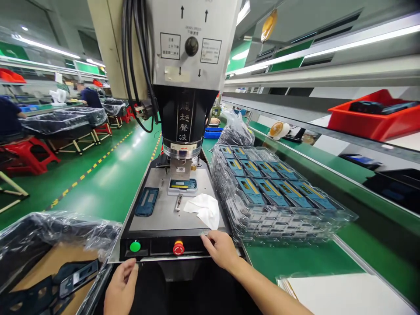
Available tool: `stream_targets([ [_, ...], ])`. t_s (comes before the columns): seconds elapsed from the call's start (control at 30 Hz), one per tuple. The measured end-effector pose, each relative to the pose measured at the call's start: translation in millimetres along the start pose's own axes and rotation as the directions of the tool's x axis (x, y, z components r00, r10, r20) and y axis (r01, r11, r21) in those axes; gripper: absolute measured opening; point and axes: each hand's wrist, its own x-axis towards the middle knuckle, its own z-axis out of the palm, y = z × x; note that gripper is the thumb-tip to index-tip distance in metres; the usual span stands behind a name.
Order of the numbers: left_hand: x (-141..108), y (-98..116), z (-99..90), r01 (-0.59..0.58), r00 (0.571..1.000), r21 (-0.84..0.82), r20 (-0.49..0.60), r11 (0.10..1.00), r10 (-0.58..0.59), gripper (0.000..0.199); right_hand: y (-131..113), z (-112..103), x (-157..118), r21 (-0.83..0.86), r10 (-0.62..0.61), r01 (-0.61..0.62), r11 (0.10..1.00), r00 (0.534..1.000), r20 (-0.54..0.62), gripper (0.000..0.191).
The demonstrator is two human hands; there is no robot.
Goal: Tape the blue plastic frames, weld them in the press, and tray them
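While both hands rest at the grey welder's front edge, neither grip holds anything.
Left hand [121, 286] loosely curled below the green button [135, 246]; right hand [221, 249] fingers spread on the plate rim; the thin blue plastic cover [147, 201] looks light, stiff, best pinched by its long edges.

Counts, near to far:
- 2 hands: left hand [120, 286], right hand [221, 249].
- 2 round buttons on the front panel: 1 green button [135, 246], 1 red button [178, 248].
- 1 welding machine [190, 65]; 1 black knob [191, 46] on its face.
- 1 blue part [183, 184] seated under the machine head, 1 blue cover [147, 201] lying loose on the plate.
- 1 white cloth [205, 209].
- 1 stack of clear trays [278, 210]; layer count unreadable. Top tray: roughly 12 blue parts, far ones blurred.
- 1 red bin [374, 118] on shelf.
- 1 small fan [278, 130].
- 1 lined box [42, 258], lower left; parts inside not countable.
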Motion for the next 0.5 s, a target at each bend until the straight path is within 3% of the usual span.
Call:
stream_targets([
  [0.1, 15, 20, 9.3, -0.130, 0.991, 0.025, 0.038, 0.991, 0.129, 0.059, 21, 9, -17, 0.007, 0.037, -0.037, 0.999, 0.995, -0.097, 0.044],
  [0.23, 26, 34, 20.7, -0.234, 0.972, 0.178, 0.060, 0.956, 0.227, 0.059, 31, 20, -25, -0.012, -0.062, 0.060, 0.998, 0.982, -0.176, 0.040],
  [0.33, 26, 39, 20.9, -0.225, 0.974, 0.216, 0.068, 0.950, 0.215, 0.064, 30, 22, -27, -0.016, -0.071, 0.069, 0.997, 0.975, -0.212, 0.037],
  [0.5, 15, 34, 16.5, -0.145, 0.989, 0.094, 0.044, 0.985, 0.142, 0.069, 27, 25, -27, 0.012, -0.072, 0.078, 0.997, 0.963, -0.259, 0.037],
])
